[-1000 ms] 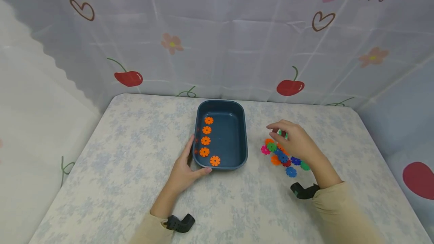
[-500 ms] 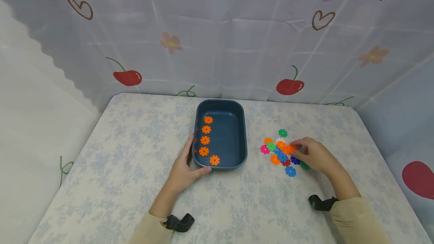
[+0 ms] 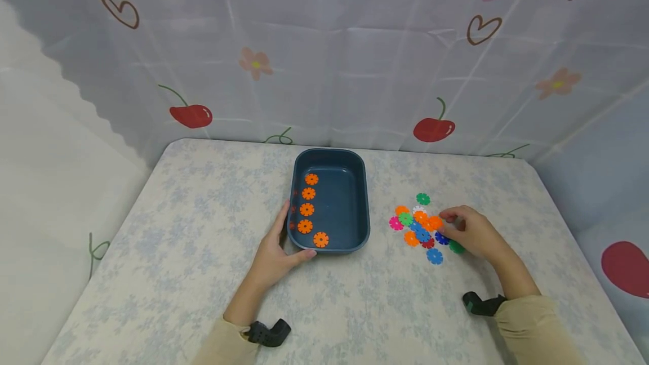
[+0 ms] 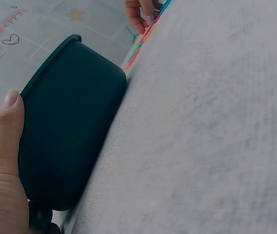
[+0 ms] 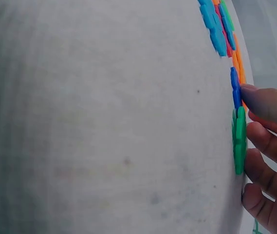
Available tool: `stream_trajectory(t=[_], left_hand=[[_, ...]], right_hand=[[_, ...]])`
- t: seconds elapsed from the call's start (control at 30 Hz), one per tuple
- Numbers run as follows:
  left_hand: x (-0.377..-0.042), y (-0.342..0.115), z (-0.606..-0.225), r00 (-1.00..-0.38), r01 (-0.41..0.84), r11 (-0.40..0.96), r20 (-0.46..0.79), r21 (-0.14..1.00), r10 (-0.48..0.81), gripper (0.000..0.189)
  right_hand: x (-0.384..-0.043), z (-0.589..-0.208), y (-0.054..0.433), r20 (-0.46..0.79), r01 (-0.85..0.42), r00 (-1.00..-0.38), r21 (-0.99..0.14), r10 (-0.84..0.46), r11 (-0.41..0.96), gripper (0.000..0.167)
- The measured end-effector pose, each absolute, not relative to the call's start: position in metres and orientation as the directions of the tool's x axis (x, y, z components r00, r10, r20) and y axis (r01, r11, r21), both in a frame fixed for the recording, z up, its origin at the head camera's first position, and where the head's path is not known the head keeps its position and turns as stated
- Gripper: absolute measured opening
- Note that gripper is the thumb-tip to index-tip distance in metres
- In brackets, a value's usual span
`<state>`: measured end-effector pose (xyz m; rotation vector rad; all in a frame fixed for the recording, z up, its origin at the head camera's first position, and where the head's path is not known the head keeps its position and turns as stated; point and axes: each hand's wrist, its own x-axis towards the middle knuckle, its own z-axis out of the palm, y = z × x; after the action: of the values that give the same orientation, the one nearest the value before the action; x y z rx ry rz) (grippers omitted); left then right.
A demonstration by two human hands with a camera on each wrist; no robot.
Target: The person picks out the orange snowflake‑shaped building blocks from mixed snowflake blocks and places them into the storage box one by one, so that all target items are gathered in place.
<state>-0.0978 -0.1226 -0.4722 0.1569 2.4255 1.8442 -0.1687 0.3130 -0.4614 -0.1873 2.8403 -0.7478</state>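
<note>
My left hand [image 3: 274, 261] grips the near left corner of a dark blue rectangular tray [image 3: 357, 244], its thumb at the near rim and fingers along the left side. Inside the tray, several orange notched snowflake discs [image 3: 306, 209] form a line down the left, with one more orange disc [image 3: 321, 239] at the near end. My right hand [image 3: 471, 232] is at the right side of a loose pile, thumb and forefinger pinching the edge of an orange snowflake disc [image 3: 434, 223]. In the right wrist view, a dark blue disc [image 5: 235, 87] and a green disc [image 5: 240, 141] lie by its fingers.
The pile also has light blue [image 3: 434, 256], pink [image 3: 396, 223], red, white and green discs, some overlapping. A green disc [image 3: 423, 199] lies apart at its far side. Behind the cloth-covered table [image 3: 218, 185] hangs a printed curtain [image 3: 324, 72]. A black wrist camera [image 3: 484, 304] sits on each wrist.
My right hand has come down and to the right from over the pile's far side to the orange disc at its right. My left hand and the tray stay put.
</note>
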Motion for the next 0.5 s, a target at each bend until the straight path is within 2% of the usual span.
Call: stream_trajectory(t=[0.33,0.5], left_hand=[[-0.0978,-0.1224,-0.4729,-0.991,0.021,0.268,-0.016,0.963,0.133,0.113],[-0.0977,-0.1223,-0.4731,-0.991,0.026,0.268,-0.011,0.963,0.136,0.113]], right_hand=[[-0.1705,-0.4631,0.313,-0.153,-0.075,-0.972,-0.519,-0.179,0.852,0.032],[-0.1706,-0.4617,0.3122,-0.154,-0.071,-0.972,-0.523,-0.176,0.849,0.036]])
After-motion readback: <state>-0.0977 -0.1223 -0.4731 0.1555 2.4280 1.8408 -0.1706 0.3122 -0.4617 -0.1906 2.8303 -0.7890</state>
